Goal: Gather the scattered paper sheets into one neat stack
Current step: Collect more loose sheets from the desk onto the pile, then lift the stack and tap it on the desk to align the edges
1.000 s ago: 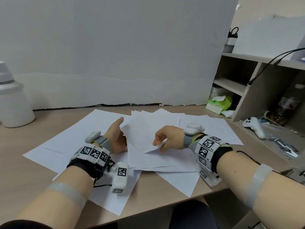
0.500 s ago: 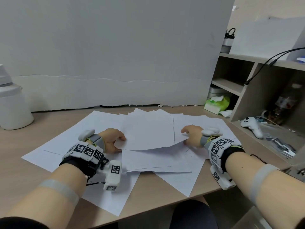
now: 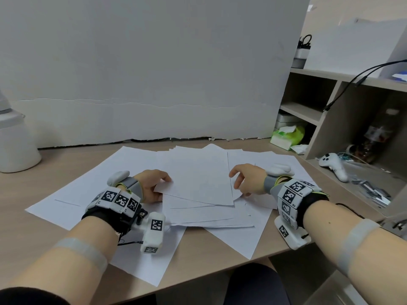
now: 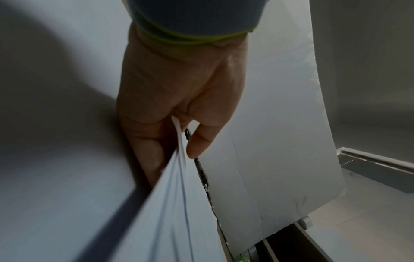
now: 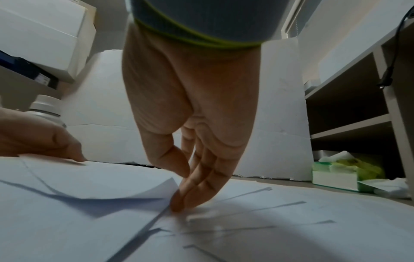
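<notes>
- Left hand [image 3: 152, 187] pinches the gathered sheets [image 3: 198, 179] at their left corner, likely to anchor them.
- Right hand [image 3: 247, 178], fingers straight and together, presses down on a loose sheet [image 5: 257, 203] on the desk [image 3: 66, 164], seemingly to slide it in.

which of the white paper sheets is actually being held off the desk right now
The top centre white paper sheet: the left hand pinches its left corner, lifting it. The other sheets lie flat on the tan wooden desk.

White paper sheets [image 3: 198, 181] overlap, fanned across desk [image 3: 55, 168].

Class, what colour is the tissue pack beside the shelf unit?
Bright green, with white tissue poking out: tissue pack, clearest in the head view.
</notes>
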Demonstrator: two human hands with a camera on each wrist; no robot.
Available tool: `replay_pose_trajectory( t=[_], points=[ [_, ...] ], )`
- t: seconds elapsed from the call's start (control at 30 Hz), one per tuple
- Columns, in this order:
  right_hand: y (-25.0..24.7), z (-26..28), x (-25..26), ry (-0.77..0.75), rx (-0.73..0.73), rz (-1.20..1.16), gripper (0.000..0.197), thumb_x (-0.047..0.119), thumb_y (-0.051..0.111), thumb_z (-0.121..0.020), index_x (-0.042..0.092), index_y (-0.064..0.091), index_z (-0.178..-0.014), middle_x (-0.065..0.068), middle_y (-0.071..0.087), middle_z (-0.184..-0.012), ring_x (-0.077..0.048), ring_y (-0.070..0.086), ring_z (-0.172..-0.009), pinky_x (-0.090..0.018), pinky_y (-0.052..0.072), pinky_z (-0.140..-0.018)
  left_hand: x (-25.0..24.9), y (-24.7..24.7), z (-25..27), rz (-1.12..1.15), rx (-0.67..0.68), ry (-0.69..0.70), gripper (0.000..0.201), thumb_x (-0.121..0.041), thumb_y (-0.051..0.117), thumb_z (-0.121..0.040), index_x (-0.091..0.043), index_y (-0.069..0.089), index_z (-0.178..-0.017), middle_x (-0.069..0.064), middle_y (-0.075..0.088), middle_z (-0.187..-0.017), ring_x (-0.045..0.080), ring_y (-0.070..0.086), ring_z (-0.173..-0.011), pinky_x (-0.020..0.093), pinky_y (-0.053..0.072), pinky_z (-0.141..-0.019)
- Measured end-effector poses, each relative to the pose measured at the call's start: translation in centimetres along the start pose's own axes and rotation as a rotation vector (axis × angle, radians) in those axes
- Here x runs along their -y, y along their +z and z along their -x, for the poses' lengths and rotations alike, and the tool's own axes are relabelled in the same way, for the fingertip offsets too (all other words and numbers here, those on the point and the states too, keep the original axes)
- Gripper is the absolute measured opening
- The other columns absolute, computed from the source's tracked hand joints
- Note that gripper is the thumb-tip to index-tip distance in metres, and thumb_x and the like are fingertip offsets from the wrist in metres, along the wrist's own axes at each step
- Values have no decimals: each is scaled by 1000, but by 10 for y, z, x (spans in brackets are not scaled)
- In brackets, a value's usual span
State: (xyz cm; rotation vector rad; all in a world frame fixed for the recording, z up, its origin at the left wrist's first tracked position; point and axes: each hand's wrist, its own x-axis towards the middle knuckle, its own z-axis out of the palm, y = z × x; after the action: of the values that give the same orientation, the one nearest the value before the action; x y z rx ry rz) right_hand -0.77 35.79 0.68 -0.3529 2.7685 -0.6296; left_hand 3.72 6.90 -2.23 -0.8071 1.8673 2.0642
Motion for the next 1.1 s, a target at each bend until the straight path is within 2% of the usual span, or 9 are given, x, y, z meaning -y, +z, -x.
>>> replay_pose_trajectory(
  t=[0.13,0.27,0.33,0.43,0.53,0.67,0.8,0.93,1.1],
  points=[
    [0,-5,0,49,-22,-50,43,-10,53,-81,18,57,-113,-7,69,-93,-27,68,-79,-39,62,-69,-1,3,2,-100,-2,38,18,10,59,-89,6,58,-107,25,64,-109,40,66,-93,51,58,-81],
    [-4,-6,-3,114,-74,3,33,10,56,-79,26,56,-108,-6,67,-104,-31,70,-93,-46,59,-82,-3,1,3,-172,-35,126,13,12,62,-85,0,58,-87,28,65,-109,44,65,-97,59,54,-90],
    [-6,-10,-8,173,-123,-10,34,17,55,-83,20,54,-117,-10,67,-107,-32,71,-90,-45,59,-83,-2,-2,3,-162,-28,181,13,12,60,-87,1,60,-95,29,65,-113,44,65,-97,60,54,-89],
    [-8,-13,-13,279,-193,-154,62,37,63,-76,13,49,-131,-13,66,-106,-34,69,-91,-47,59,-83,-1,-9,4,-139,-7,272,33,9,57,-92,-7,62,-121,20,70,-115,36,67,-92,48,59,-78],
    [-11,-17,-12,319,-262,-523,89,46,76,-78,7,32,-145,-12,56,-119,-32,65,-101,-48,59,-86,-3,-16,8,-104,15,360,42,8,55,-93,-19,61,-126,11,72,-105,28,66,-80,36,56,-66],
    [-21,-16,-4,453,-329,-801,119,62,83,-59,19,23,-152,-9,47,-123,-33,58,-103,-47,59,-82,-9,-22,16,-57,0,457,47,10,53,-93,-20,60,-128,16,70,-112,33,65,-92,56,52,-90],
    [-14,-12,5,371,-241,-1142,85,47,91,-59,9,56,-126,-11,57,-122,-38,65,-100,-54,59,-80,-12,-25,22,34,-15,513,45,12,53,-92,-19,60,-124,10,72,-111,31,68,-91,52,54,-89],
    [-7,-10,20,178,-207,-1320,54,24,88,-73,7,66,-118,-14,75,-106,-33,73,-94,-54,57,-85,-10,-26,24,83,29,544,44,11,54,-92,-22,62,-121,4,74,-108,26,71,-93,44,60,-78],
    [-16,-8,38,53,-392,-1273,94,22,97,-51,2,51,-130,-13,68,-118,-29,67,-106,-49,53,-97,-12,-29,30,51,111,591,46,10,57,-91,-23,63,-123,6,75,-112,28,71,-96,43,58,-81]
  ],
)
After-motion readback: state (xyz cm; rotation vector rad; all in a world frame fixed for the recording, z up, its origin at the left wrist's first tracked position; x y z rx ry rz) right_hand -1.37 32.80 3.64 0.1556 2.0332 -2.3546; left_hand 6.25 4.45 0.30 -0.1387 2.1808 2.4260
